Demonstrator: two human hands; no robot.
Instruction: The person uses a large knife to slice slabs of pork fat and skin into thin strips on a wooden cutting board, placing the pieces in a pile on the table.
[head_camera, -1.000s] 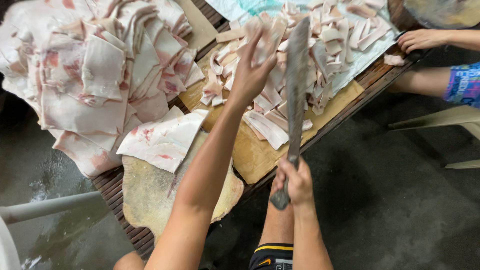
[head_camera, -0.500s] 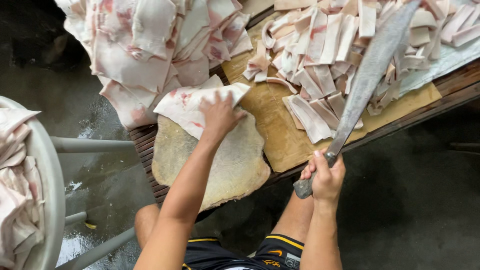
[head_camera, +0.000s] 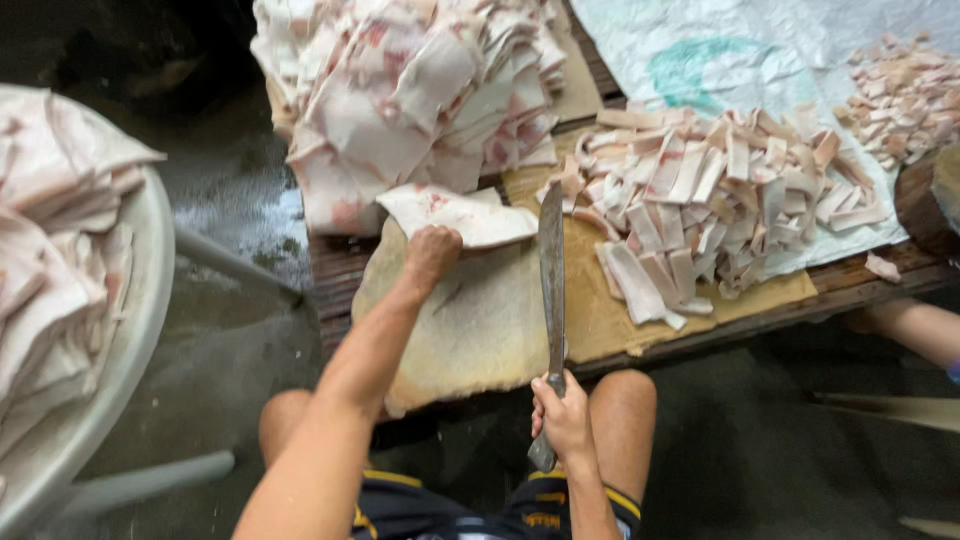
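Half a second back the long cleaver (head_camera: 551, 272) slanted away over the cut strips; now its blade stands nearly straight up the frame, lying over the seam between the round chopping block (head_camera: 470, 325) and the brown cardboard sheet (head_camera: 600, 310). Its tip reaches just past the edge of the pale slab of pork skin (head_camera: 462, 213). The right hand (head_camera: 563, 418) is closed tight round the dark handle, much as before, and sits low near the person's knee.

The left hand (head_camera: 432, 252) was lying flat with fingers spread on that slab a moment ago. It has since curled into a loose fist and grips the slab's near edge, knuckles up. The slab itself lies at the far rim of the chopping block, partly on the wood and partly against the big heap of uncut skin pieces (head_camera: 410, 95) behind it.

The view has swung too. A pile of cut strips (head_camera: 710, 195) now sits fully in sight to the right of the blade, resting on the cardboard and on a white woven sack (head_camera: 720, 50). Farther right lies a smaller heap of diced bits (head_camera: 900, 95). On the left, a grey basin (head_camera: 120, 330) loaded with more skin takes up more of the frame than earlier. At the right edge another person's forearm (head_camera: 915, 328) shows below the slatted table (head_camera: 330, 270).
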